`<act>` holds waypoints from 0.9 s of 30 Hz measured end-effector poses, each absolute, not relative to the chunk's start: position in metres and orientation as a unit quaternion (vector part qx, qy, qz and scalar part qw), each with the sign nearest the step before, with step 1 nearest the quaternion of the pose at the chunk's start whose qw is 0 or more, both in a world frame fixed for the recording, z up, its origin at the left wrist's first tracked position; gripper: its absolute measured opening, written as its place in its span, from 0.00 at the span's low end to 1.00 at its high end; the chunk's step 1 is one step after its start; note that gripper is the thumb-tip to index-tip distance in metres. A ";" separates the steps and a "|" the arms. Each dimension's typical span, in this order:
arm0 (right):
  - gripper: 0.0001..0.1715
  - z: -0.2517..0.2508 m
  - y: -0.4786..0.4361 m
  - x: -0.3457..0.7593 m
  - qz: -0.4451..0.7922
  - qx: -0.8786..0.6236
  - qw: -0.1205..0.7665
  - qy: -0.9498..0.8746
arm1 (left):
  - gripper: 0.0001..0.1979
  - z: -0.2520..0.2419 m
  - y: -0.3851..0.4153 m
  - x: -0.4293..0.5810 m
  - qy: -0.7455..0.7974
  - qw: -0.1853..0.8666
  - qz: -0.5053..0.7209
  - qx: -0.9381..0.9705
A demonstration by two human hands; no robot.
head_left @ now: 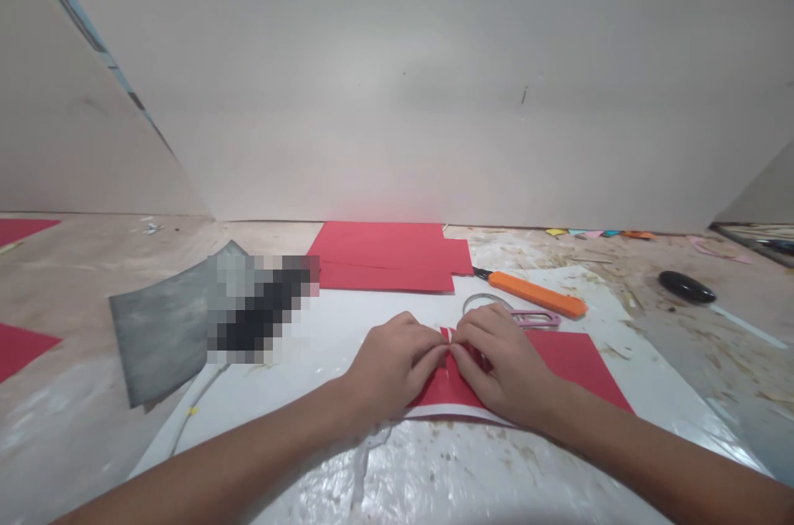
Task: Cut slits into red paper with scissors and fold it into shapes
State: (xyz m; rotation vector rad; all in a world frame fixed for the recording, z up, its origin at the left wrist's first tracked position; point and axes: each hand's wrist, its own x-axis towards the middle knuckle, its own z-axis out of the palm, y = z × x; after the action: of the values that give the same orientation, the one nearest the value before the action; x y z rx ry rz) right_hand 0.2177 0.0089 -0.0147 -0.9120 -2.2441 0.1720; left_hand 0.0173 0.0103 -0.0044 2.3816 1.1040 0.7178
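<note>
A sheet of red paper lies on the white sheet in front of me, its near edge showing a white border and curving up slightly. My left hand pinches the paper at its middle, thumb against fingers. Close beside it, my right hand is closed on the same spot, the two sets of fingertips almost meeting. Between them a narrow white line shows on the red surface. The fingers cover whatever else is pinched there. Just beyond my right hand lies a pink-handled tool, beside a partly hidden metal ring.
An orange utility knife rests farther back, near a stack of red card by the wall. To the left are a grey sheet and a blurred-out dark object. A black oval object sits at right.
</note>
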 end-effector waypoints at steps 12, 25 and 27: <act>0.08 -0.015 0.007 0.221 0.061 -0.353 0.343 -0.868 | 0.06 0.005 0.013 0.020 0.429 0.227 0.259 0.835; 0.06 -0.012 0.007 0.224 0.052 -0.324 0.342 -0.880 | 0.12 0.004 0.014 0.020 0.383 0.244 0.230 0.860; 0.06 -0.012 0.006 0.223 0.052 -0.325 0.339 -0.881 | 0.12 0.004 0.013 0.020 0.382 0.239 0.228 0.863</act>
State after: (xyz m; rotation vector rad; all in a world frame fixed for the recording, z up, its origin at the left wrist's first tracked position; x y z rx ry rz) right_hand 0.2231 0.0065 -0.0118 -0.8460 -2.2944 0.1342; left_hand 0.0197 0.0133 0.0038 2.3633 1.0470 0.6238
